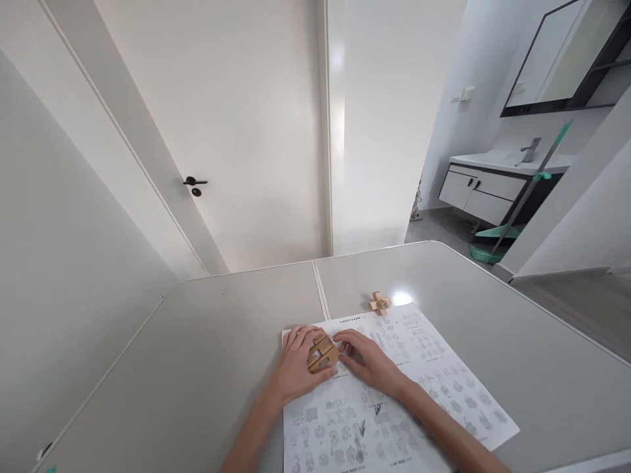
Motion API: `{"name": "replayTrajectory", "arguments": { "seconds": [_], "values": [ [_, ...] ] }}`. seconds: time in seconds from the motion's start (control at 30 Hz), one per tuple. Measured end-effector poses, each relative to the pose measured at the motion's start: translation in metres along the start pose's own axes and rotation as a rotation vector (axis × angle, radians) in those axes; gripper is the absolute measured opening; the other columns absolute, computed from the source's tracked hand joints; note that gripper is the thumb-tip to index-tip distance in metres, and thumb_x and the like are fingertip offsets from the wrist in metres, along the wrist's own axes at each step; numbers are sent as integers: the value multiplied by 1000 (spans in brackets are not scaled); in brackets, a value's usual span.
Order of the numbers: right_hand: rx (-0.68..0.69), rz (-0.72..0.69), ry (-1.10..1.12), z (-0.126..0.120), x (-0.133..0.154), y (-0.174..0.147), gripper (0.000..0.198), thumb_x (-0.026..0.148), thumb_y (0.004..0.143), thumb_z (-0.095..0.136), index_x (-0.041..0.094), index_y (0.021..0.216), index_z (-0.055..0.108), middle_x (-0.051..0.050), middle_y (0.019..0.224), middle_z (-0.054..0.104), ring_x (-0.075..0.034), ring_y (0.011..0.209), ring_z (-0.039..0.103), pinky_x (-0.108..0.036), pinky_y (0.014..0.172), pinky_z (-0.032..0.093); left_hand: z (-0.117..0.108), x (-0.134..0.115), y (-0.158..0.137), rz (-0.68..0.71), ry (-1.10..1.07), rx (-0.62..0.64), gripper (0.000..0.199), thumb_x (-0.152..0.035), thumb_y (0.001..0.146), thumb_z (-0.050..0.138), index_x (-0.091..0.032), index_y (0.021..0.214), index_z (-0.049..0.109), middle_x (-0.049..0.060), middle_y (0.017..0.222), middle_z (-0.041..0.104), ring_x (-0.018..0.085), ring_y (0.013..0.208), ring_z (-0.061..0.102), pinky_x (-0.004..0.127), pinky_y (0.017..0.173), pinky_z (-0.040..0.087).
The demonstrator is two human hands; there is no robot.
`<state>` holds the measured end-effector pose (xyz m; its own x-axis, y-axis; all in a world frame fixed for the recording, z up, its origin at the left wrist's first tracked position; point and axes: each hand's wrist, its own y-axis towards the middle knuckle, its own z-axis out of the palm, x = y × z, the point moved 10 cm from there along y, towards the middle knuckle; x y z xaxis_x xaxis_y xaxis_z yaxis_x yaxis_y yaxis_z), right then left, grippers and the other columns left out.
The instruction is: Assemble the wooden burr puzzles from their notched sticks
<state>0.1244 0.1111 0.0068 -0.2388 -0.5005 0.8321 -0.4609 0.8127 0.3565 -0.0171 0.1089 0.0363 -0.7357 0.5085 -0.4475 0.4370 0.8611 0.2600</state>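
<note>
A flat brown wooden puzzle with grooves and cut-out slots lies on a printed sheet. My left hand is closed around its left side, fingers along the far edge and thumb along the near edge. At the puzzle's right corner is my right hand, its index finger and thumb curved and apart; whether the tips touch the wood I cannot tell. The printed sheet carries rows of small grey diagrams under both hands. Just beyond its far edge stands a small light-wood interlocking cross puzzle.
The grey table has a pale seam and a raised light rim. Past it are a white door with a black handle and, at right, a washbasin cabinet with a green-handled broom and dustpan.
</note>
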Motion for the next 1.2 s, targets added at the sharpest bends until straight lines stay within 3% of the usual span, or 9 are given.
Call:
{"name": "replayTrajectory", "arguments": {
  "seconds": [0.07,0.13,0.33,0.47,0.57,0.63,0.77,0.87,1.2],
  "values": [
    [-35,14,23,-3,-2,0,27,29,98,54,27,124,59,-8,116,65,-21,90,63,-37,83,55,6,-3,-1,19,-25,37,64,-45,76,81,-29,132,55,8,138,58,32,129,49,48,110,38],
    [-61,30,32,-6,-5,0,25,29,98,53,26,122,59,-8,109,65,-21,88,63,-36,81,55,6,2,-1,8,-20,30,57,-39,81,76,-29,133,55,8,138,59,32,128,51,48,109,38],
    [-98,78,6,-9,-10,-1,20,29,97,52,25,116,60,-7,106,66,-21,86,63,-35,76,52,-9,31,-1,-59,80,-89,66,-20,75,68,-26,139,50,10,137,61,35,132,48,53,112,35],
    [-123,108,3,-12,-14,-1,17,31,97,52,25,111,61,-6,99,67,-21,82,62,-33,71,50,-16,18,0,0,83,-149,64,-16,76,62,-23,138,50,11,140,59,34,138,45,53,115,34],
    [-138,117,-7,-14,-14,0,15,33,98,52,25,104,63,-5,92,68,-21,75,61,-32,66,47,-7,-5,-1,42,18,-133,37,-18,88,53,-25,124,60,9,121,68,29,120,59,47,107,43],
    [-151,120,-9,-16,-15,1,17,33,97,51,24,99,65,-5,88,69,-20,72,60,-32,64,46,10,-17,-4,44,-12,-44,28,-22,93,48,-25,116,64,8,103,70,24,95,67,39,89,51],
    [-194,180,49,-22,-22,1,19,38,96,53,23,95,66,-3,80,69,-18,66,58,-29,59,44,46,-33,-10,77,30,145,25,-24,96,45,-26,108,66,0,65,64,19,60,63,32,65,47],
    [-233,248,139,-26,-31,0,24,45,96,55,24,95,66,0,72,66,-17,58,54,-28,56,42,55,-35,-10,82,23,188,24,-23,96,45,-26,105,67,-1,62,63,19,58,62,31,62,44],
    [-327,348,331,-36,-46,-3,40,63,94,56,23,91,62,3,62,56,-15,52,48,-28,54,39,51,-32,-4,44,-59,156,20,-24,96,49,-27,100,68,-3,60,62,17,54,59,28,59,41]
  ]
}}
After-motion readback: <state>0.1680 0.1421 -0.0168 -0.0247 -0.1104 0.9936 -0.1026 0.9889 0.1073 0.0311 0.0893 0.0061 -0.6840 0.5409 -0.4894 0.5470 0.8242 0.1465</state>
